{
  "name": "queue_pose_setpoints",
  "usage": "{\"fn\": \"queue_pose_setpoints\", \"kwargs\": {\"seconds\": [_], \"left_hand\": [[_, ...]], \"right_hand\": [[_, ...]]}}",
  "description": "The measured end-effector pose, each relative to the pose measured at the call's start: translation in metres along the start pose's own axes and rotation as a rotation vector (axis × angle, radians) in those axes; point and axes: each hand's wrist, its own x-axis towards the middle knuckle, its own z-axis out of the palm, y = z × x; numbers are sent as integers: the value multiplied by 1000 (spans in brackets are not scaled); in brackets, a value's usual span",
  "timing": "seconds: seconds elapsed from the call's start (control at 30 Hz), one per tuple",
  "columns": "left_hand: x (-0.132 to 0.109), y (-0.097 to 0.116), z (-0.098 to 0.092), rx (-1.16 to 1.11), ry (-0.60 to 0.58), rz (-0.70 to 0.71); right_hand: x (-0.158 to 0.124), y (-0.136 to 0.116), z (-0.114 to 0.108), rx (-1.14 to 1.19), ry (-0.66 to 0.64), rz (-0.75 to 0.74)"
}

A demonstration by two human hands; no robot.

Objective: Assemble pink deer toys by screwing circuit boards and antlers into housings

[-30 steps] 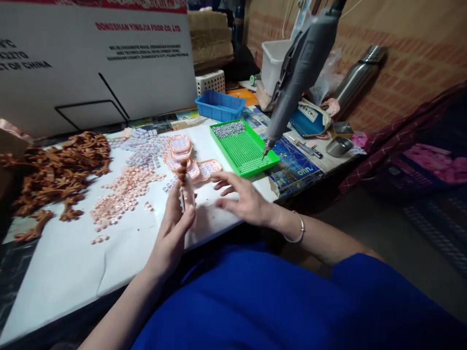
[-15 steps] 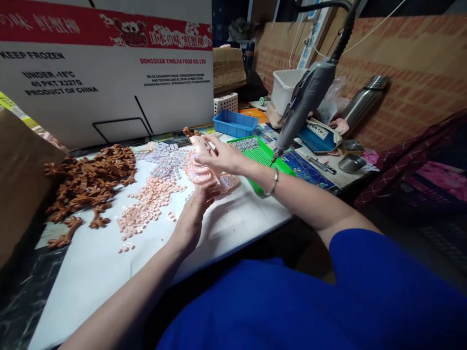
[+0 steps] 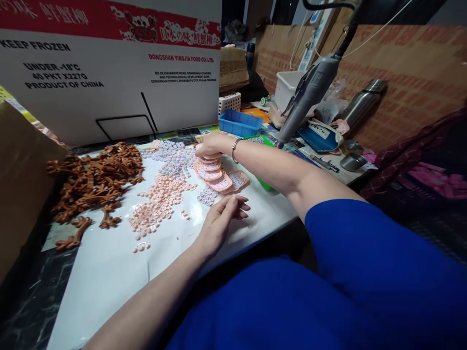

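Observation:
My right hand (image 3: 213,144) reaches over the far end of a row of overlapping pink plastic pieces (image 3: 220,183). Its fingers bend down around a pink plastic piece (image 3: 199,150), mostly hidden beneath them. My left hand (image 3: 223,218) hovers near the front of that row, fingers loosely bent and apart, nothing in it. Beside the row, small lilac pieces (image 3: 207,195) lie on the white work surface (image 3: 109,287). Small round pink parts (image 3: 156,204) and pale square parts (image 3: 171,155) spread out to the left.
Brown branch-shaped parts (image 3: 97,177) are heaped at left. A blue tray (image 3: 240,123) and a green basket (image 3: 266,184) with small metal parts stand behind my right arm. A grey electric screwdriver (image 3: 310,95) hangs above that arm. A large white carton (image 3: 120,107) stands behind.
My right hand has lowered the pink piece to the far end of the row. My left hand has drawn away from the pink pieces toward the front right, and its fingers have loosened.

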Motion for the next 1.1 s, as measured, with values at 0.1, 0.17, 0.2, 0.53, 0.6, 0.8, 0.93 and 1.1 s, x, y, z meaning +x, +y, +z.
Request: {"fn": "queue_pose_setpoints", "kwargs": {"seconds": [0.1,0.17,0.2,0.53,0.6,0.8,0.93,1.1], "left_hand": [[0,1,1,-16,4,2],[0,1,0,-24,24,14],[1,2,-1,-29,42,24],[15,20,-18,-210,371,216],[12,22,-14,-225,325,231],[-5,7,5,-146,179,142],[-12,-4,14,-92,180,112],[-14,-12,17,30,196,236]], "right_hand": [[0,-3,1,-23,-24,-17],[-2,-5,1,-21,-22,-32],[-4,-6,2,-15,-12,-38],[-104,20,-15,237,167,-394],[-139,33,-9,333,161,-474],[-195,73,30,417,176,-658],[-199,91,54,385,280,-799],[-203,102,73,420,455,-907]]}}
